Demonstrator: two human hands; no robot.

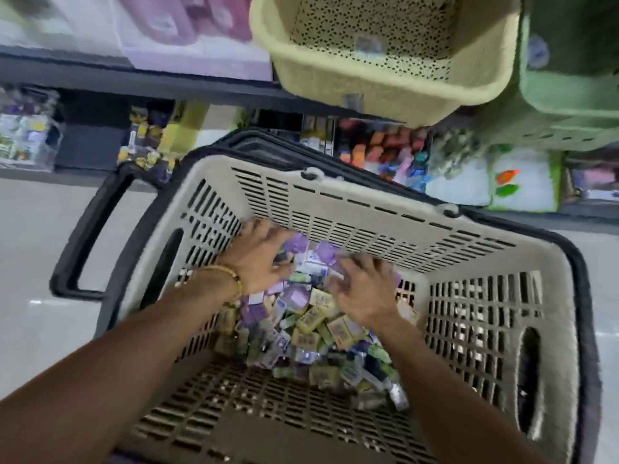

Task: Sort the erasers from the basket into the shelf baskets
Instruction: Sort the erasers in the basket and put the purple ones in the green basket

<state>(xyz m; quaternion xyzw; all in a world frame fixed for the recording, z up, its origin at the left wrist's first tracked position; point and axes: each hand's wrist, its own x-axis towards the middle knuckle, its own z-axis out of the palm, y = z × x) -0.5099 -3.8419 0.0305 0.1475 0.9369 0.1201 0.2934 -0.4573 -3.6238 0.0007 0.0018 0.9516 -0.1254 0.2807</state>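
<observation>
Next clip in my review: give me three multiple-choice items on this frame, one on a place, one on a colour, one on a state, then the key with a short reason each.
1. Where do both hands reach?
A. Into the yellow shelf basket
B. Into the pile of erasers in the grey basket
C. Onto the floor

2. What colour is the perforated shelf basket right above the grey one?
A. Pale yellow
B. Red
C. Black

3. How does the grey basket's black handle lie?
A. Raised over the basket
B. Gripped by the left hand
C. Folded out to the side, untouched

Key:
1 B: the left hand and the right hand are down on the erasers inside the grey basket.
2 A: the shelf basket is pale yellow with a dotted bottom.
3 C: the handle hangs outside the rim, no hand on it.
</observation>
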